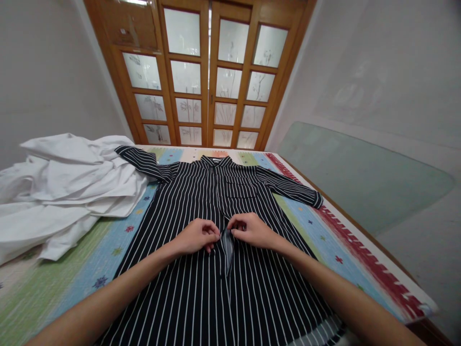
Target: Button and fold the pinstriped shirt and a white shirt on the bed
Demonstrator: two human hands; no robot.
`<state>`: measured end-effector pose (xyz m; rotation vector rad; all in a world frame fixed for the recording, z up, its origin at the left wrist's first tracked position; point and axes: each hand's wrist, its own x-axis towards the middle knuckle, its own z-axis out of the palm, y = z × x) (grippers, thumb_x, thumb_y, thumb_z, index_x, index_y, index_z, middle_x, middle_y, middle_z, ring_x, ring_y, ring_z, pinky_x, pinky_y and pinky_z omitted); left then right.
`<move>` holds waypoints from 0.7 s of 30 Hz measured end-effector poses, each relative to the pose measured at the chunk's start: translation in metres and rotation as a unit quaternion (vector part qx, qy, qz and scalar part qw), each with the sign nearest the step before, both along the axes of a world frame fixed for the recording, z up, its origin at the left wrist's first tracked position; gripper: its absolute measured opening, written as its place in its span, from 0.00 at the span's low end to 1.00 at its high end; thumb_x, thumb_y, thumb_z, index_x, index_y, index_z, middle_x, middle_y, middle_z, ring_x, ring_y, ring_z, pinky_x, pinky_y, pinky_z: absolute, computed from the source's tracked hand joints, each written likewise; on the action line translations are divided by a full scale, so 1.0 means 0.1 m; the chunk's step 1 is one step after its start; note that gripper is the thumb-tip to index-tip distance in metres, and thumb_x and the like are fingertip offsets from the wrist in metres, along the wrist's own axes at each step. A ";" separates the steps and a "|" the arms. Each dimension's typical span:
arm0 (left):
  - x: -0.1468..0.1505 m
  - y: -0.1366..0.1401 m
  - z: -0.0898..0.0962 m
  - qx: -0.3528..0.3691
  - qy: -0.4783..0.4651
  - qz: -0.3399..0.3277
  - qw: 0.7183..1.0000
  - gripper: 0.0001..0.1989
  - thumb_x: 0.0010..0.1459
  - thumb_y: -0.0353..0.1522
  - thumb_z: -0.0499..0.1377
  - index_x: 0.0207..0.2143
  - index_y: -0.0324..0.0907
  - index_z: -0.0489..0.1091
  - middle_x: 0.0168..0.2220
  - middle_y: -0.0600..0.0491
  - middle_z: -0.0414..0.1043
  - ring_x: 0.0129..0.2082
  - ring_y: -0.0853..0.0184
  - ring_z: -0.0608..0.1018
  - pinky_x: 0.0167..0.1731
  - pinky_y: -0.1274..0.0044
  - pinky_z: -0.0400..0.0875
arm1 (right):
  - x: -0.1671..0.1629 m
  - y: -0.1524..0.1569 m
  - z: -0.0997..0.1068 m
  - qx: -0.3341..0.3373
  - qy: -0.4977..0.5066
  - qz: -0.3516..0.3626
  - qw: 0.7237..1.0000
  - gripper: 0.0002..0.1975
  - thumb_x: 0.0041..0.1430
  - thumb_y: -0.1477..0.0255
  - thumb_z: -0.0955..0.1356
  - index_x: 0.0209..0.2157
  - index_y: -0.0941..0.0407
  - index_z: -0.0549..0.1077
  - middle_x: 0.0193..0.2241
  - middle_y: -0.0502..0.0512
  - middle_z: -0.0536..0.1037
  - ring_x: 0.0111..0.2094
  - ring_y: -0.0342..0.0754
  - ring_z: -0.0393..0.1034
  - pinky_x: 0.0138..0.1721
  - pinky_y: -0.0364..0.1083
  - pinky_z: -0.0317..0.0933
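Left grip [201, 235], right grip [252, 230] at striped shirt [201, 202], lengthwise, collar [206, 161] toward doors [204, 72].

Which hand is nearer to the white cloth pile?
Left. The left hand is to the right of the white cloth pile, apart; the right hand is farther right.

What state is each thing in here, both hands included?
Striped shirt: spread front up, its front parted between the hands.
White cloth: crumpled in a heap.
Table cover: spread out, partly covered.
Wooden doors: thin bright gap between them.
Left hand: fingers curled at the shirt front, grip unclear.
Right hand: pinching the opening's edge.
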<state>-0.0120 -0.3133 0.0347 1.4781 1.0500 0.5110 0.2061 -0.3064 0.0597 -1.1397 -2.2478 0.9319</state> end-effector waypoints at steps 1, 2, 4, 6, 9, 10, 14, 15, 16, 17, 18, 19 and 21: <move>0.01 0.00 -0.01 0.004 0.004 -0.004 1.000 0.09 0.52 0.36 0.62 0.32 0.39 0.72 0.22 0.58 0.72 0.21 0.71 0.75 0.27 0.76 0.72 | 0.02 0.00 0.00 -0.024 0.023 0.000 0.999 0.08 0.51 0.80 0.67 0.33 0.57 0.75 0.27 0.47 0.75 0.24 0.39 0.67 0.28 0.40 0.60; 0.02 0.00 -0.02 0.008 0.007 -0.008 1.000 0.09 0.53 0.36 0.62 0.32 0.39 0.72 0.22 0.58 0.73 0.21 0.71 0.75 0.27 0.76 0.72 | 0.03 0.01 -0.01 -0.054 0.046 0.000 0.997 0.07 0.52 0.79 0.67 0.34 0.57 0.74 0.26 0.47 0.74 0.24 0.39 0.67 0.28 0.40 0.61; 0.05 0.01 -0.02 0.010 0.009 -0.013 1.000 0.08 0.53 0.35 0.61 0.32 0.39 0.73 0.22 0.57 0.73 0.21 0.71 0.75 0.28 0.76 0.73 | 0.03 0.01 -0.04 -0.121 0.088 0.002 0.989 0.05 0.52 0.77 0.68 0.34 0.57 0.72 0.25 0.45 0.73 0.22 0.39 0.67 0.25 0.40 0.61; 0.07 0.01 -0.02 0.011 0.006 -0.016 1.000 0.07 0.53 0.34 0.60 0.33 0.38 0.73 0.21 0.57 0.74 0.21 0.70 0.76 0.28 0.76 0.73 | 0.02 0.01 -0.09 -0.175 0.123 0.009 0.977 0.06 0.52 0.74 0.69 0.35 0.57 0.70 0.24 0.44 0.72 0.20 0.38 0.66 0.23 0.39 0.61; 0.09 0.01 0.00 0.007 0.002 -0.013 1.000 0.06 0.53 0.32 0.60 0.32 0.38 0.72 0.21 0.56 0.74 0.21 0.70 0.77 0.28 0.76 0.74 | -0.01 0.00 -0.19 -0.206 0.155 0.017 0.966 0.08 0.52 0.73 0.70 0.35 0.57 0.70 0.25 0.45 0.73 0.19 0.38 0.66 0.21 0.39 0.62; 0.10 0.01 0.00 0.004 0.001 -0.009 1.000 0.05 0.53 0.31 0.60 0.32 0.38 0.72 0.20 0.56 0.74 0.21 0.70 0.77 0.28 0.76 0.74 | -0.02 0.00 -0.22 -0.208 0.160 0.018 0.965 0.08 0.52 0.73 0.70 0.35 0.57 0.70 0.25 0.45 0.73 0.19 0.38 0.67 0.21 0.39 0.63; 0.11 -0.01 0.02 -0.004 0.010 0.010 1.000 0.03 0.51 0.28 0.60 0.31 0.38 0.69 0.19 0.57 0.74 0.20 0.70 0.77 0.25 0.78 0.73 | -0.05 0.00 -0.31 -0.203 0.168 0.012 0.965 0.07 0.51 0.75 0.69 0.35 0.58 0.71 0.25 0.46 0.74 0.18 0.38 0.67 0.19 0.38 0.63; 0.11 -0.02 0.02 -0.001 0.022 0.013 1.000 0.03 0.51 0.27 0.60 0.31 0.38 0.69 0.19 0.57 0.73 0.19 0.70 0.77 0.23 0.78 0.72 | -0.05 0.00 -0.32 -0.202 0.167 0.009 0.965 0.07 0.51 0.75 0.69 0.35 0.58 0.71 0.24 0.45 0.74 0.18 0.38 0.67 0.19 0.38 0.63; 0.12 -0.03 0.01 0.004 0.037 0.016 0.999 0.03 0.51 0.27 0.60 0.31 0.39 0.68 0.19 0.58 0.73 0.18 0.70 0.77 0.21 0.79 0.71 | -0.05 0.00 -0.33 -0.201 0.165 0.007 0.966 0.07 0.51 0.76 0.69 0.34 0.58 0.71 0.24 0.45 0.74 0.17 0.37 0.67 0.19 0.37 0.62; 0.12 -0.04 0.00 0.013 0.051 0.016 0.998 0.03 0.51 0.27 0.59 0.31 0.39 0.68 0.19 0.58 0.73 0.17 0.70 0.77 0.20 0.80 0.70 | -0.05 0.00 -0.34 -0.201 0.163 0.004 0.966 0.07 0.51 0.76 0.69 0.34 0.58 0.71 0.24 0.45 0.74 0.17 0.37 0.67 0.18 0.37 0.62; 0.12 -0.05 -0.01 0.023 0.065 0.014 0.998 0.03 0.52 0.28 0.59 0.32 0.39 0.69 0.19 0.58 0.73 0.17 0.70 0.77 0.19 0.80 0.69 | -0.05 0.00 -0.34 -0.201 0.161 0.002 0.966 0.07 0.51 0.76 0.69 0.34 0.58 0.71 0.24 0.45 0.74 0.17 0.37 0.67 0.18 0.36 0.62; 0.13 -0.06 -0.02 0.033 0.075 0.010 0.997 0.04 0.53 0.29 0.59 0.33 0.39 0.69 0.20 0.58 0.73 0.17 0.70 0.77 0.18 0.80 0.69 | -0.06 0.00 -0.33 -0.201 0.159 -0.001 0.967 0.07 0.51 0.76 0.69 0.34 0.58 0.71 0.24 0.45 0.74 0.17 0.36 0.67 0.18 0.36 0.61; 0.14 -0.07 -0.03 0.049 0.090 0.000 0.995 0.05 0.54 0.31 0.59 0.34 0.39 0.70 0.20 0.58 0.73 0.16 0.70 0.76 0.18 0.81 0.69 | -0.06 0.01 -0.33 -0.203 0.155 -0.006 0.967 0.06 0.51 0.76 0.68 0.34 0.57 0.71 0.23 0.45 0.74 0.17 0.36 0.67 0.17 0.36 0.61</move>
